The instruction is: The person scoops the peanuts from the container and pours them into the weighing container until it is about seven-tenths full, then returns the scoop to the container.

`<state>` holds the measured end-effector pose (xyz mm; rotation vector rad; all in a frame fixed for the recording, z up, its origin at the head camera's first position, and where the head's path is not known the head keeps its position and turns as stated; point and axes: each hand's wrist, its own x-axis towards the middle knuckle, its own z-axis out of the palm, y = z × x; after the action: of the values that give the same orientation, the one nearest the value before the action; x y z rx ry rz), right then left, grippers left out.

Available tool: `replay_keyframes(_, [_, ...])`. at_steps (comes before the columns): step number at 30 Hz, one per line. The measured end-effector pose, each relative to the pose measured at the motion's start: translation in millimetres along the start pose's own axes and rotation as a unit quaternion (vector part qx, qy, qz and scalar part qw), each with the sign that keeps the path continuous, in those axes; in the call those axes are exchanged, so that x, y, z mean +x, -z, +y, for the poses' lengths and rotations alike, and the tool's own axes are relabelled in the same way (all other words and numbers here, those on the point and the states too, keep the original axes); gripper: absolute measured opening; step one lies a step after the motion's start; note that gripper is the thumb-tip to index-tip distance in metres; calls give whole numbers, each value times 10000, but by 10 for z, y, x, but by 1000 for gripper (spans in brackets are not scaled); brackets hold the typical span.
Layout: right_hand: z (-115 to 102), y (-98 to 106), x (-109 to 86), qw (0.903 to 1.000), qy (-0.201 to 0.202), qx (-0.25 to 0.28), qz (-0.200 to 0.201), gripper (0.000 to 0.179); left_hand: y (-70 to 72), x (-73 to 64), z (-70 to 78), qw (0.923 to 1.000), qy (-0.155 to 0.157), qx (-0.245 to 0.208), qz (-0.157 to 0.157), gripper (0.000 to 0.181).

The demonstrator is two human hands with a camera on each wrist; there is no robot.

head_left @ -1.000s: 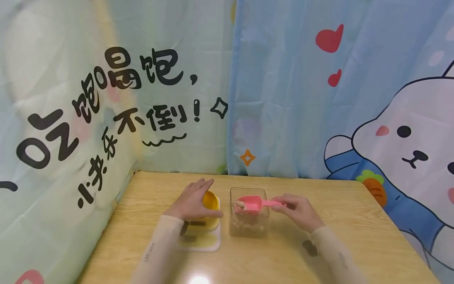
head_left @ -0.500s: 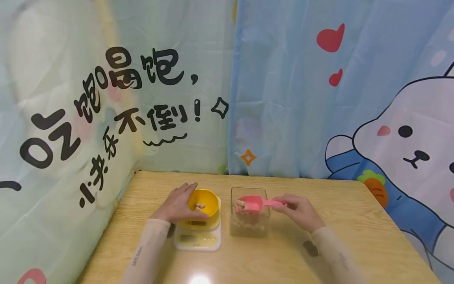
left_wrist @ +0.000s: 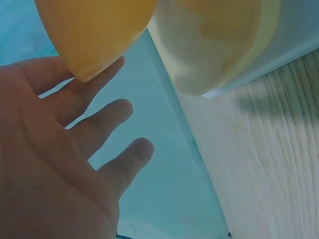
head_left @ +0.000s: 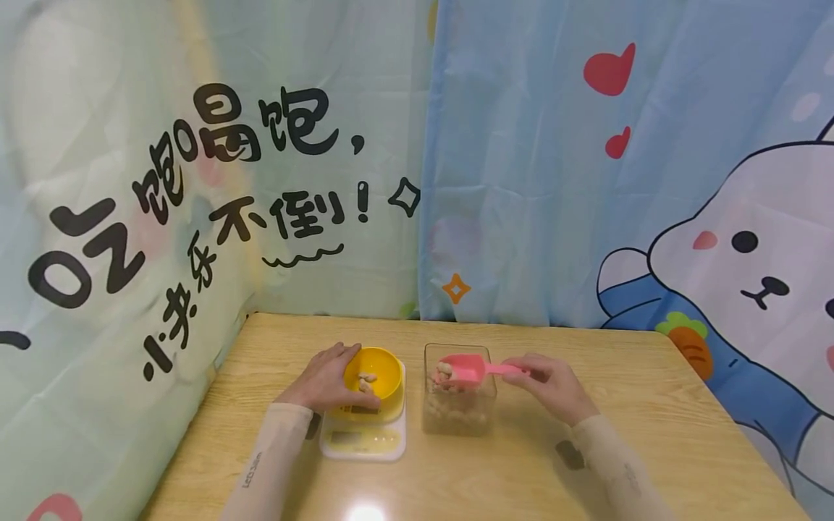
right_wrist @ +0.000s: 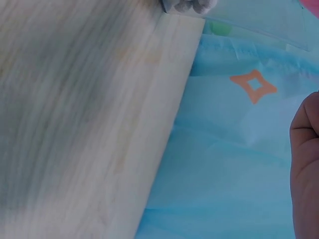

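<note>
In the head view my left hand (head_left: pixel 323 381) holds a yellow bowl (head_left: pixel 389 373) at its left side, thumb along the front and fingers behind. Several peanuts (head_left: pixel 367 380) lie inside the bowl, which is over a white and yellow kitchen scale (head_left: pixel 363 441). The left wrist view shows fingers against the bowl's wall (left_wrist: pixel 99 30), the lower fingers spread apart from it. My right hand (head_left: pixel 550 387) pinches the handle of a pink scoop (head_left: pixel 468 369). A few peanuts sit in the scoop, above a clear square container (head_left: pixel 426 412) with more peanuts at its bottom.
The scale stands left of the container on a wooden table (head_left: pixel 651 405). A printed curtain (head_left: pixel 508 181) hangs right behind the table's back edge, and another covers the left side. In the right wrist view the container's corner (right_wrist: pixel 174 10) appears near the table edge.
My left hand has shifted left, from covering most of the bowl to its left side, so the peanuts inside show. The scoop has risen slightly over the container.
</note>
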<state>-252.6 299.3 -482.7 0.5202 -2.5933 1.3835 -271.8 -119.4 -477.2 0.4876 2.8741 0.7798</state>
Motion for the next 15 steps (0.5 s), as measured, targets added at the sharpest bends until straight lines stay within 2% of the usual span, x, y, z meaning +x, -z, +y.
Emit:
replay_keyframes(5, [-83, 54, 74, 9998, 212, 30, 45, 20, 4, -1, -8, 10000, 18, -3, -21, 122])
replay_keyframes(8, [-181, 63, 131, 9998, 179, 123, 49, 23, -4, 2, -17, 10000, 24, -36, 5, 122])
replay_keyframes(15, [-432, -72, 311, 9986, 221, 443, -171, 25, -15, 5, -13, 9999, 91, -96, 31, 120])
